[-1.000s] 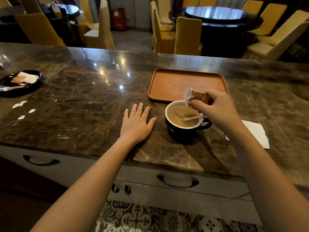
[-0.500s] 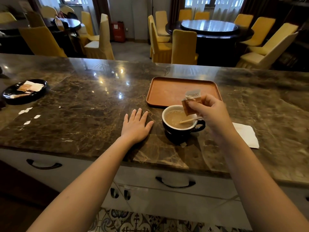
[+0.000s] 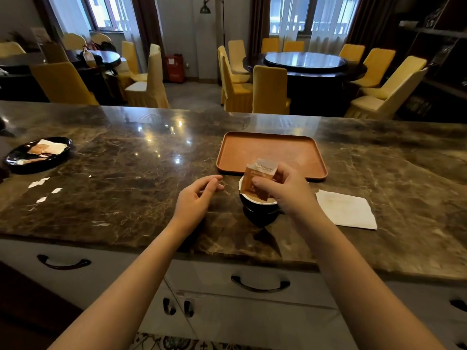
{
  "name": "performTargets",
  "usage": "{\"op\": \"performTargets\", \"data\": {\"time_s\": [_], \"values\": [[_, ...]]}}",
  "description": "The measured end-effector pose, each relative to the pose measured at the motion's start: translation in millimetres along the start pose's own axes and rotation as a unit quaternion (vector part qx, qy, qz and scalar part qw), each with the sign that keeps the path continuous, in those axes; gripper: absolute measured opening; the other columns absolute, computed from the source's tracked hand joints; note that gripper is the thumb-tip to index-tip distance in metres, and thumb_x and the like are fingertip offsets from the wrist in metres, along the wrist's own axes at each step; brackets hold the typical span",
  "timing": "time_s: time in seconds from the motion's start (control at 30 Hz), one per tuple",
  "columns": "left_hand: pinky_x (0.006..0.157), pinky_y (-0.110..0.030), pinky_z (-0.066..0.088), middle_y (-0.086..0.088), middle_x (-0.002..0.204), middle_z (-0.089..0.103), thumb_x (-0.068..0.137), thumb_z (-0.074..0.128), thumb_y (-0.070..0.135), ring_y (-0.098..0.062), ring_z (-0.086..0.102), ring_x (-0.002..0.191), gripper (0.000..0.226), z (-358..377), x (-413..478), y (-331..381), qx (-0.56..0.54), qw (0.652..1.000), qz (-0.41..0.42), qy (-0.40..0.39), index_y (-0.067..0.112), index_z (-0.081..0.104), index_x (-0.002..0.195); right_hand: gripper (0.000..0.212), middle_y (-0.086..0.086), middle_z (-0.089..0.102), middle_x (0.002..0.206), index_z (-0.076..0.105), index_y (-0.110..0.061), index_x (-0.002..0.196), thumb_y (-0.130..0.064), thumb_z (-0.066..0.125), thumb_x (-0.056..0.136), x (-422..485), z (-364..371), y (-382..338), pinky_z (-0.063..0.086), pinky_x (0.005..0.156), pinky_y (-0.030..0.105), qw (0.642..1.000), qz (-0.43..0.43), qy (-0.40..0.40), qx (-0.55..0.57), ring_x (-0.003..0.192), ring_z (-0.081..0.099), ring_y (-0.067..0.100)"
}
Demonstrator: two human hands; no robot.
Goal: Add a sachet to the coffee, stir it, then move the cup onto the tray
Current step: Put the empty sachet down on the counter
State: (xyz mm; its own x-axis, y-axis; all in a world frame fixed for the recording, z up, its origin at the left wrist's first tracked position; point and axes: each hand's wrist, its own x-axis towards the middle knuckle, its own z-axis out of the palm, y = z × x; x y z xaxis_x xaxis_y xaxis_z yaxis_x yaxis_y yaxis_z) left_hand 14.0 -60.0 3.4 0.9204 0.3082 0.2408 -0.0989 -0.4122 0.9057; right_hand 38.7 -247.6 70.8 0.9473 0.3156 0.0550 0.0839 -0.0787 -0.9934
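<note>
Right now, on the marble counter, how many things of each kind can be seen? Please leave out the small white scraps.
Cup: 1
Tray: 1
Black dish: 1
Napkin: 1
Sachet held in the right hand: 1
Total: 5

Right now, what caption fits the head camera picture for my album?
Right hand holds a sachet over the cup, left hand empty beside it, tray behind.

Dark marble counter (image 3: 126, 178), orange tray (image 3: 270, 150), black cup (image 3: 257, 210), white napkin (image 3: 346, 209), black dish (image 3: 38, 155), paper scraps (image 3: 41, 190)
</note>
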Motion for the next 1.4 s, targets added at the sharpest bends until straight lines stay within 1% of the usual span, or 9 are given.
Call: {"op": "performTargets", "data": {"time_s": [0.07, 0.13, 0.37, 0.53, 0.77, 0.97, 1.07, 1.23, 1.4], "values": [[0.083, -0.031, 0.054, -0.004, 0.096, 0.07, 0.092, 0.049, 0.025, -0.016, 0.066, 0.092, 0.026, -7, -14, 18, -0.102, 0.994, 0.002, -0.024, 0.016, 0.063, 0.113, 0.021, -0.002, 0.067, 0.098, 0.059, -0.021, 0.099, -0.017, 0.066, 0.079, -1, 8, 1, 0.048, 0.068, 0.018, 1.0, -0.011, -0.015, 0.0, 0.09, 0.062, 0.009], [0.079, -0.03, 0.056, -0.002, 0.094, 0.071, 0.089, 0.054, 0.022, -0.017, 0.067, 0.088, 0.023, -13, -25, 30, -0.129, 0.991, 0.013, -0.045, 0.018, 0.065, 0.107, 0.022, 0.002, 0.067, 0.099, 0.06, -0.016, 0.1, -0.017, 0.066, 0.079, -1, 16, 3, 0.052, 0.071, 0.02, 0.999, -0.021, -0.022, -0.014, 0.091, 0.062, 0.011], [0.072, -0.02, 0.055, 0.0, 0.09, 0.069, 0.083, 0.062, 0.005, -0.011, 0.068, 0.081, 0.02, -23, -39, 37, -0.109, 0.993, 0.008, -0.038, 0.021, 0.066, 0.094, 0.02, -0.001, 0.068, 0.092, 0.061, -0.01, 0.094, -0.019, 0.067, 0.077, -3, 32, 9, 0.053, 0.069, 0.018, 0.998, -0.03, -0.044, -0.031, 0.086, 0.064, 0.01], [0.072, -0.019, 0.054, -0.002, 0.088, 0.068, 0.084, 0.061, 0.005, -0.009, 0.066, 0.08, 0.017, -28, -43, 32, -0.076, 0.997, 0.007, -0.001, 0.019, 0.066, 0.091, 0.016, 0.005, 0.068, 0.091, 0.063, -0.015, 0.089, -0.026, 0.067, 0.078, -8, 36, 9, 0.055, 0.073, 0.029, 0.995, -0.05, -0.069, -0.06, 0.085, 0.065, 0.017], [0.079, -0.025, 0.056, -0.002, 0.095, 0.068, 0.084, 0.062, 0.01, -0.012, 0.066, 0.09, 0.014, -38, -50, 28, -0.072, 0.997, 0.003, -0.025, 0.016, 0.066, 0.096, 0.003, -0.012, 0.064, 0.074, 0.066, -0.022, 0.08, -0.024, 0.064, 0.081, -8, 44, 10, 0.051, 0.068, 0.019, 0.979, -0.135, -0.007, -0.153, 0.076, 0.061, 0.005], [0.078, -0.025, 0.056, 0.0, 0.098, 0.07, 0.086, 0.059, 0.01, -0.011, 0.066, 0.093, 0.018, -46, -52, 25, -0.089, 0.996, -0.006, -0.014, 0.017, 0.067, 0.102, 0.002, -0.013, 0.065, 0.072, 0.068, -0.024, 0.077, -0.024, 0.067, 0.079, -9, 53, 11, 0.049, 0.064, 0.01, 0.979, -0.129, -0.067, -0.144, 0.079, 0.061, -0.001], [0.075, -0.022, 0.055, -0.001, 0.097, 0.071, 0.085, 0.06, 0.011, -0.011, 0.067, 0.092, 0.019, -46, -53, 24, -0.114, 0.993, -0.017, -0.033, 0.017, 0.068, 0.101, 0.002, -0.017, 0.062, 0.072, 0.067, -0.023, 0.079, -0.023, 0.066, 0.079, -9, 56, 16, 0.047, 0.064, 0.007, 0.977, -0.134, -0.042, -0.16, 0.08, 0.059, -0.003], [0.078, -0.027, 0.056, -0.003, 0.098, 0.071, 0.085, 0.061, 0.014, -0.013, 0.067, 0.093, 0.019, -46, -47, 13, -0.103, 0.993, -0.053, -0.02, 0.013, 0.069, 0.103, 0.013, -0.014, 0.065, 0.083, 0.066, -0.025, 0.094, -0.027, 0.062, 0.082, -15, 51, 18, 0.052, 0.067, 0.016, 0.977, -0.121, -0.068, -0.16, 0.078, 0.063, 0.004], [0.071, -0.019, 0.055, 0.001, 0.1, 0.069, 0.087, 0.059, 0.014, -0.012, 0.066, 0.093, 0.017, -44, -30, -3, -0.081, 0.991, -0.11, 0.005, 0.015, 0.067, 0.103, 0.015, -0.007, 0.066, 0.081, 0.064, -0.022, 0.098, -0.025, 0.058, 0.085, -25, 5, 20, 0.049, 0.056, 0.012, 0.983, -0.104, 0.08, -0.125, 0.063, 0.061, 0.003]]}}
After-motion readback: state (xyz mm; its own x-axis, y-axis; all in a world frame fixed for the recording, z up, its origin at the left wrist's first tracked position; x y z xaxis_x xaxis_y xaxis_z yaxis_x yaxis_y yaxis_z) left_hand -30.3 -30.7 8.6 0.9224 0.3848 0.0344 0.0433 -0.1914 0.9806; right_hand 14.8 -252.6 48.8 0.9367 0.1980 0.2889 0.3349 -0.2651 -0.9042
